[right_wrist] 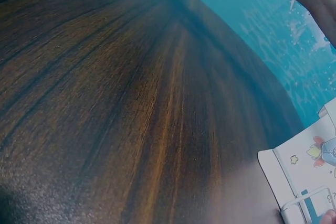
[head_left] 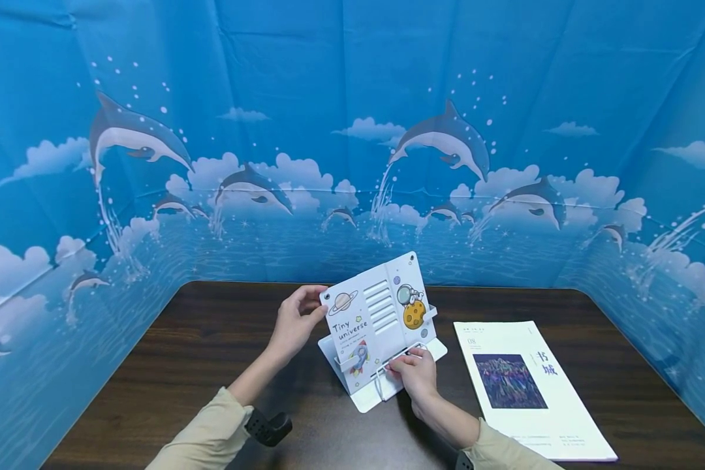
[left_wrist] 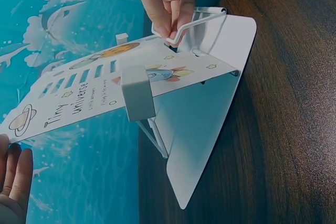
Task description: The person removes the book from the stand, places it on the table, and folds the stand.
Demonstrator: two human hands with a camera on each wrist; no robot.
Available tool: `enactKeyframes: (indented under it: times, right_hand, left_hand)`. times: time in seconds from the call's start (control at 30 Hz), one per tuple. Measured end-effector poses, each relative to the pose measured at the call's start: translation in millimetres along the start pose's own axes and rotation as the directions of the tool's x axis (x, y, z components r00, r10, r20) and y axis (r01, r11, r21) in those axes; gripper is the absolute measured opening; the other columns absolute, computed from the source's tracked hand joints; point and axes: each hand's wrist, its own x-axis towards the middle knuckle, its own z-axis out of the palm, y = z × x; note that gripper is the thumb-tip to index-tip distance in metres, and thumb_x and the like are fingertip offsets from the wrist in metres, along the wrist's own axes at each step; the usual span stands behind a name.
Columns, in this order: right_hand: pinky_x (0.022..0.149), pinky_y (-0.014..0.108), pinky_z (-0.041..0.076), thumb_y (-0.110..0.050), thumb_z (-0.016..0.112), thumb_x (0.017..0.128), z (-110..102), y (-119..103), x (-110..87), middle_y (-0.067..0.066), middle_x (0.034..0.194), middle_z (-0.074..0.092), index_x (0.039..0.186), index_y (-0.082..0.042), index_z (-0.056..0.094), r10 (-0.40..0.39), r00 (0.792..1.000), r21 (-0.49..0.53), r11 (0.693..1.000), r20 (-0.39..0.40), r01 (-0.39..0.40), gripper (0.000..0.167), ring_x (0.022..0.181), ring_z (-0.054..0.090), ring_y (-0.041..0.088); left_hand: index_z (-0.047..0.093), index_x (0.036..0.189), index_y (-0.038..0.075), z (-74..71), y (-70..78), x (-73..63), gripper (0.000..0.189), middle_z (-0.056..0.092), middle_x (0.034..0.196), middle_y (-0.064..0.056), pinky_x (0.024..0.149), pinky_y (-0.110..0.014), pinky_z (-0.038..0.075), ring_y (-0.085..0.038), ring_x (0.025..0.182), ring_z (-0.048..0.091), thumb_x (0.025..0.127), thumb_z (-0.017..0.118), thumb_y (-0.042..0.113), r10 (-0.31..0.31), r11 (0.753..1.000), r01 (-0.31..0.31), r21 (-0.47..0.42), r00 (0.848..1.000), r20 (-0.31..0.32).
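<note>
We see a white book stand (head_left: pixel 361 346) near the middle of the dark wooden table (head_left: pixel 211 352), its printed panel (head_left: pixel 358 312) tilted up from a flat base plate (head_left: pixel 365 399). The left hand (head_left: pixel 294 321) holds the panel's upper left corner in a narrow pinch, thumb at the front and the other fingers partly behind. The right hand (head_left: pixel 418 375) is low at the panel's front, its thumb and fingertips closed on a bent white wire loop (left_wrist: pixel 203 21) at the lower edge. In the right wrist view we catch only a fingertip beside that wire, so its exact grip there is hard to judge. As a holder, the stand has a block-like clip (left_wrist: pixel 137 93) jutting from the panel's left side and a second clip (head_left: pixel 430 313) on the right; between them we see the panel's face, with a column of slots (head_left: pixel 380 307), a ringed planet, a rocket, an astronaut on a yellow moon and the words "Tiny universe". From the left side we also make out a thin strut (left_wrist: pixel 153 138) between panel and base. The table bears the stand and, apart from it to the right, a closed white book (head_left: pixel 523 385) lying flat, a dark picture on its cover. Behind the table we see a blue backdrop (head_left: pixel 305 85) printed with leaping dolphins and clouds.
</note>
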Motion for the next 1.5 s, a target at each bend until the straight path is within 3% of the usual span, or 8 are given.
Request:
enactKeyframes:
  times: [0.07, 0.43, 1.0, 1.5]
  right_hand:
    - [0.056, 0.022, 0.052, 0.009, 0.060, 0.076, 0, 1, 0.4, 0.013, 0.071, 0.061, 0.109, 0.013, 0.030, -0.018, 1.000, 0.023, 1.000, 0.008, 0.017, 0.045, 0.059, 0.061, 0.011]
    - [0.055, 0.022, 0.052, 0.010, 0.056, 0.077, -3, -6, 3.0, 0.008, 0.072, 0.055, 0.115, 0.012, 0.028, 0.068, 0.997, -0.006, 0.998, 0.034, -0.067, 0.047, 0.056, 0.058, 0.010]
    - [0.055, 0.021, 0.052, 0.010, 0.056, 0.074, -23, -11, 24.0, 0.012, 0.079, 0.054, 0.117, 0.012, 0.031, 0.117, 0.982, -0.117, 0.988, 0.150, -0.100, 0.050, 0.059, 0.057, 0.011]
    - [0.057, 0.024, 0.052, 0.009, 0.056, 0.076, -34, -16, 34.1, 0.016, 0.086, 0.055, 0.117, 0.010, 0.033, 0.147, 0.964, -0.168, 0.979, 0.222, -0.111, 0.047, 0.062, 0.057, 0.015]
  left_hand:
    - [0.059, 0.109, -0.002, 0.0, -8.9, 2.7, 0.030, 0.060, 0.100, -0.016, 0.075, -0.032, 0.048, -0.030, 0.087, 0.058, 0.080, 0.060, -0.008, 0.001, 1.000, -0.001, -0.006, 1.000, -0.001]
    - [0.058, 0.111, -0.003, -1.5, -4.8, -4.8, 0.031, 0.060, 0.103, -0.016, 0.065, -0.016, 0.047, -0.024, 0.087, 0.058, 0.080, 0.062, -0.006, -0.020, 1.000, 0.020, -0.003, 1.000, -0.001]
    - [0.061, 0.104, 0.001, 3.2, 2.9, -24.3, 0.028, 0.063, 0.097, -0.011, 0.066, -0.021, 0.052, -0.020, 0.082, 0.060, 0.077, 0.066, -0.005, 0.074, 0.997, -0.074, -0.005, 0.996, 0.043]
    - [0.062, 0.101, 0.003, 14.7, 1.4, -39.5, 0.028, 0.063, 0.092, -0.008, 0.067, -0.024, 0.053, -0.016, 0.079, 0.060, 0.075, 0.069, -0.003, 0.173, 0.984, -0.172, -0.041, 0.985, 0.001]
